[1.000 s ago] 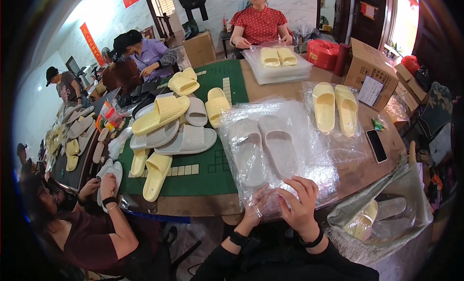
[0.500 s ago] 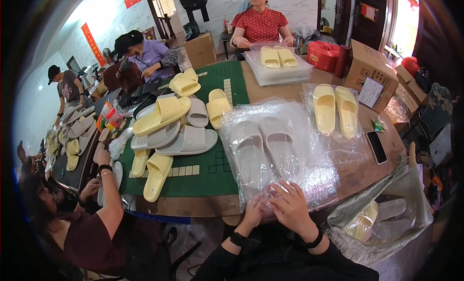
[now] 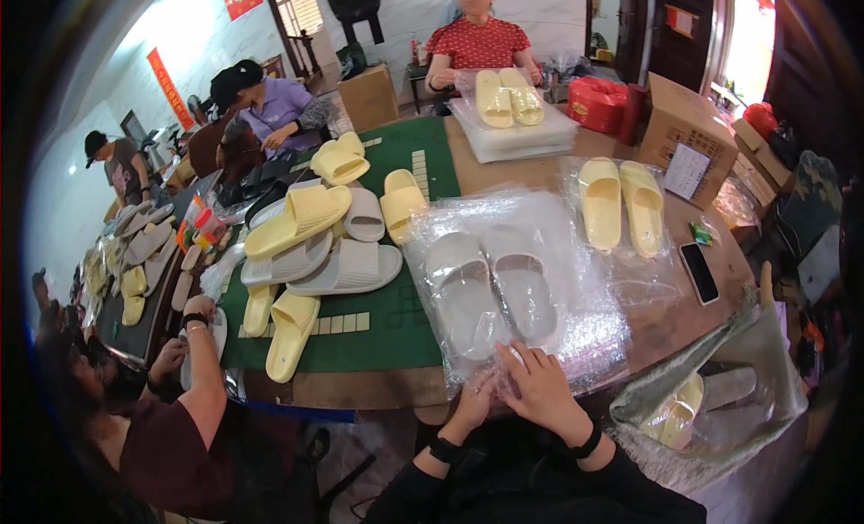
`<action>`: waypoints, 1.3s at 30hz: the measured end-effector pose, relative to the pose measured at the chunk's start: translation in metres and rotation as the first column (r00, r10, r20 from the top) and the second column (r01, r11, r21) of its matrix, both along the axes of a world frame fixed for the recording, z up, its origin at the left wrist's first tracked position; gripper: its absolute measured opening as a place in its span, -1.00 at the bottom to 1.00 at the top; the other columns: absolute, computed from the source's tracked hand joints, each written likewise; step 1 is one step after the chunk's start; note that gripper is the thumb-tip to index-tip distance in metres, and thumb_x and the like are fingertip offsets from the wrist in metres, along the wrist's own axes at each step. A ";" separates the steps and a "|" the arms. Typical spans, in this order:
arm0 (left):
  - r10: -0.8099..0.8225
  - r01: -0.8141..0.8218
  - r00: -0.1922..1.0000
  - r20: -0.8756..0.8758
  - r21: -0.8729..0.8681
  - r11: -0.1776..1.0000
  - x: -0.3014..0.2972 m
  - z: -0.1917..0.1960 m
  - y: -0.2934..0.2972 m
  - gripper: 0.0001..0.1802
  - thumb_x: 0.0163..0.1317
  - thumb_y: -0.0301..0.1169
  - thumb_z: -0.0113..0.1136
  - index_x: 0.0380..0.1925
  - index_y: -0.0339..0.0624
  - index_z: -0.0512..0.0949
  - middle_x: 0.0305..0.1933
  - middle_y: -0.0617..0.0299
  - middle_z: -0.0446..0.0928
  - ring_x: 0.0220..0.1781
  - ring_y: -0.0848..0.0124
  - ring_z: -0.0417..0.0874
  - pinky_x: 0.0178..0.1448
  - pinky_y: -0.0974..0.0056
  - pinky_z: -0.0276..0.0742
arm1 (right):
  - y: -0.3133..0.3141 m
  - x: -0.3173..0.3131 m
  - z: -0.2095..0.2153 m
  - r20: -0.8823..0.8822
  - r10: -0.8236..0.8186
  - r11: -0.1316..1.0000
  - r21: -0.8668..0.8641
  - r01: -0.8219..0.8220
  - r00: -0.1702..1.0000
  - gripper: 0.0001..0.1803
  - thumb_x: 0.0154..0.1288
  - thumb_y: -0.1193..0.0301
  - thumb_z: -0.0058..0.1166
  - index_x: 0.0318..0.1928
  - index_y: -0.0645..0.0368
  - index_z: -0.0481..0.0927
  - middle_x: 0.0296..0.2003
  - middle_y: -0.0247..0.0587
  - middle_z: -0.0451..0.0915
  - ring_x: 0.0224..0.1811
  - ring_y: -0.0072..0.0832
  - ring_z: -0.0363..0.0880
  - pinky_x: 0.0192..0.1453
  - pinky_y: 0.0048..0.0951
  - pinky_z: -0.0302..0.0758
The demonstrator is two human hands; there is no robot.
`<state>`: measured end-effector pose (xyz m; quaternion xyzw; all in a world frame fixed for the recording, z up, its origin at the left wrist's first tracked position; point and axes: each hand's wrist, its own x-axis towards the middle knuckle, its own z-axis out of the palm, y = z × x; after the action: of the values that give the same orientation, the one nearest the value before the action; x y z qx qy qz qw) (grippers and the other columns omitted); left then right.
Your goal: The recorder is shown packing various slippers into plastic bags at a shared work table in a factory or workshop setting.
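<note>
Where 2 grips [image 3: 537, 384] seemingly pinch, plastic [image 3: 463, 369], slippers [image 3: 470, 319]

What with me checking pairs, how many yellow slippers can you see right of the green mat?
5 at least: a pair near the phone, a pair before the person in red, and one slipper in the gray sack, where more may be hidden.

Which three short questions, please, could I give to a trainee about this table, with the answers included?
1. Choose: the slippers nearest the person's right hand are A) grey, B) yellow, C) green.
2. Count: how many yellow slippers lie between those and the phone?
3. True or false: the phone lies on the green mat.

Key:
1. A
2. Two
3. False; it lies on the brown table.
</note>
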<state>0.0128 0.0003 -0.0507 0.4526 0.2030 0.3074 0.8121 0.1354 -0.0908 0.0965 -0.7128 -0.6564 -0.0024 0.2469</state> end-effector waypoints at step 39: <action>-0.050 0.217 0.962 -0.267 0.644 0.734 0.015 0.056 -0.005 -0.78 0.34 -0.55 -0.01 -0.09 -0.37 0.55 -0.02 0.10 0.53 0.04 0.35 0.52 0.21 0.30 0.39 | -0.138 0.101 0.057 -0.645 0.105 -0.306 0.704 0.641 0.757 -0.73 0.34 0.58 -0.12 0.03 0.13 0.33 -0.12 -0.21 0.46 -0.31 -0.43 0.54 -0.31 -0.46 0.54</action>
<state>0.0275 -0.0044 0.0057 0.7590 0.1397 0.2452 0.5868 0.2364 -0.2290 0.1537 -0.3574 -0.1124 -0.3946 0.8390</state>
